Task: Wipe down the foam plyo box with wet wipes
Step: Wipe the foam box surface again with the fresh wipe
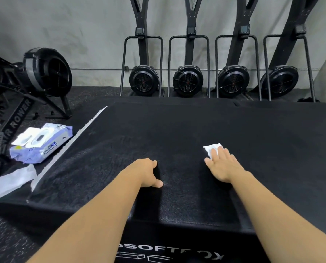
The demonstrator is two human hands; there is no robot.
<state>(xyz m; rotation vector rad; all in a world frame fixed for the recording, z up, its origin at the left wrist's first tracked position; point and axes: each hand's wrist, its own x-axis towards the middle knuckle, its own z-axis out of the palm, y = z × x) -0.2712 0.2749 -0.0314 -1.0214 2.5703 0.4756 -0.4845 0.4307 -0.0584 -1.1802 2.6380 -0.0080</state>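
At the bottom of the frame is the front face of the foam plyo box [177, 130], with white letters partly cut off, and both bare arms reach over it onto the black top. The left hand [149, 172] rests near the front edge, a little left of the centre. Its fingers are bent down behind the knuckles and I see nothing in them, so I judge it only braces the body. A little farther and to the right, the right hand [223, 166] lies flat on a white wet wipe [211, 148]. Its fingers [215, 153] are straight and press the wipe on the surface, probably so that a wide part of the cloth rubs the foam. The far half of the top is beyond the hands, so much of the wiping seems not yet done. At the lower left a loose white sheet [10, 183] lies beside the box. Behind it the pack of wipes [44, 147] has its lid open, within reach for a fresh one. At the upper left stands a rower [46, 71], and along the wall at the top, four fan machines [187, 80].
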